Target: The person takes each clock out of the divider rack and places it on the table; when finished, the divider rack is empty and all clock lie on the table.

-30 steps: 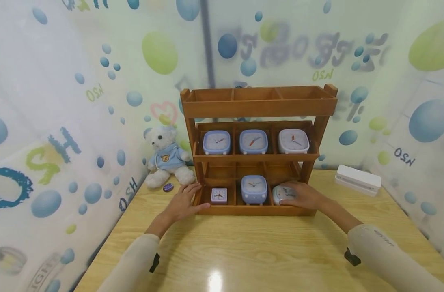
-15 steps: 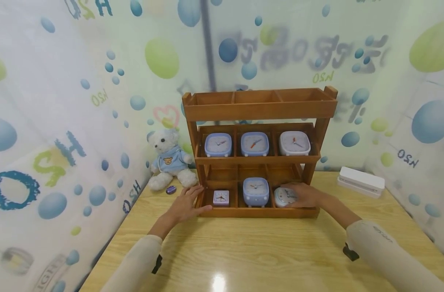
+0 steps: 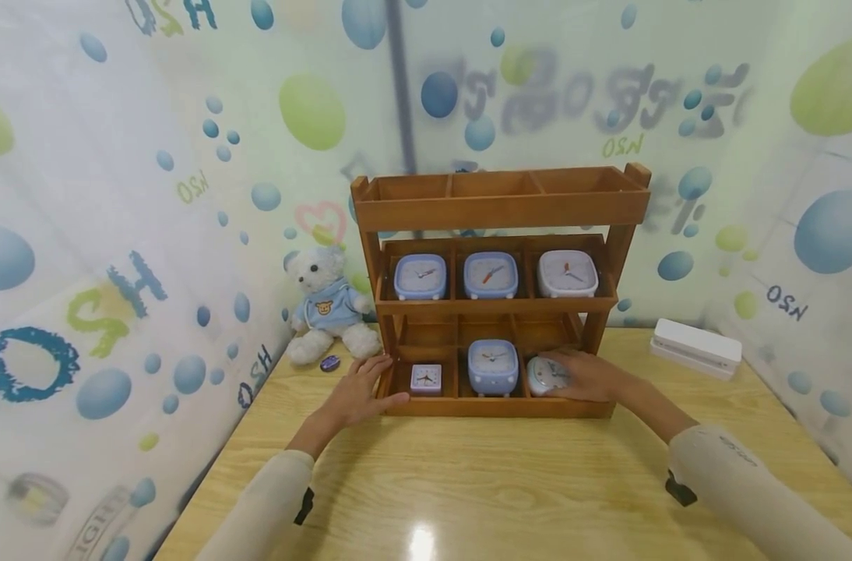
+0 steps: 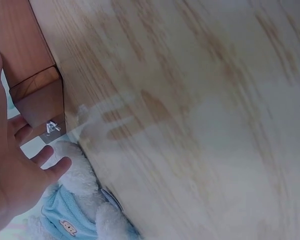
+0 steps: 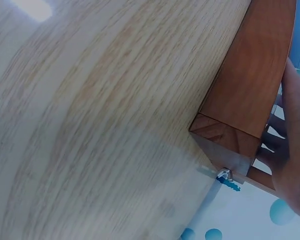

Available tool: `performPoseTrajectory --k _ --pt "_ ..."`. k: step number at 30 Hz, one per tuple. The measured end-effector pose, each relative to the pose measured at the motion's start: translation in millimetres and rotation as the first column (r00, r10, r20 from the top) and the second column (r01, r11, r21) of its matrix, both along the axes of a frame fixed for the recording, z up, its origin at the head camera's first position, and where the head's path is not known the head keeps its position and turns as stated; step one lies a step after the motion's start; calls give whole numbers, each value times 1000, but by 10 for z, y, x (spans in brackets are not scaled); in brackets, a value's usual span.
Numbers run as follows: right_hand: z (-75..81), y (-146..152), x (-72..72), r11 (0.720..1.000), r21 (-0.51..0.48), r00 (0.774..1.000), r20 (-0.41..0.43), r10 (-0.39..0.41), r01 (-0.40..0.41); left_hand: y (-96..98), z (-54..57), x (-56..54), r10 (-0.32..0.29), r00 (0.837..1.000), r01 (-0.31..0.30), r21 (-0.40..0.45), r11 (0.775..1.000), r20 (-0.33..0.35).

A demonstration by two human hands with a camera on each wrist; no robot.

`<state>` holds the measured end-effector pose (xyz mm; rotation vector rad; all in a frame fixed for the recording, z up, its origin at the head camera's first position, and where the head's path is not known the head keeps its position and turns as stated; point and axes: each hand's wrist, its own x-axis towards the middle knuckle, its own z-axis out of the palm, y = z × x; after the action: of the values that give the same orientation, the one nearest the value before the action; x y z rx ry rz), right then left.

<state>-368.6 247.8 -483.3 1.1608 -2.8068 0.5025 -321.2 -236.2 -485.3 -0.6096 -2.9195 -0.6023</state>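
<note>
A brown wooden shelf rack [image 3: 503,210] stands on the table. My left hand [image 3: 356,396] rests at its lower left corner, fingers spread and thumb along the front edge; in the left wrist view the left hand [image 4: 12,170] lies beside the wooden corner. My right hand [image 3: 586,375] holds a round pale-blue alarm clock [image 3: 547,375] in the bottom right compartment, covering its right side. A blue alarm clock [image 3: 492,378] stands in the bottom middle compartment, and a small square lilac clock [image 3: 426,379] sits bottom left. The right wrist view shows my right hand [image 5: 292,140] behind the front board.
On the middle tier sit two blue clocks, left [image 3: 420,276] and centre [image 3: 491,275], and a white clock [image 3: 568,273]. A teddy bear [image 3: 325,305] and purple oval object [image 3: 330,363] are left of the rack; a white box [image 3: 696,347] lies right on the table [image 3: 510,483].
The head view has shifted slightly. Both hands keep their places: the left at the rack's corner, the right on the round alarm clock.
</note>
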Motion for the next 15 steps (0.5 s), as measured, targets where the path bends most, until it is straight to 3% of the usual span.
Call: performPoseTrajectory --k 15 --pt "341 76 138 1000 -11 994 -107 -20 19 27 53 30 12 999 -12 -2 1000 31"
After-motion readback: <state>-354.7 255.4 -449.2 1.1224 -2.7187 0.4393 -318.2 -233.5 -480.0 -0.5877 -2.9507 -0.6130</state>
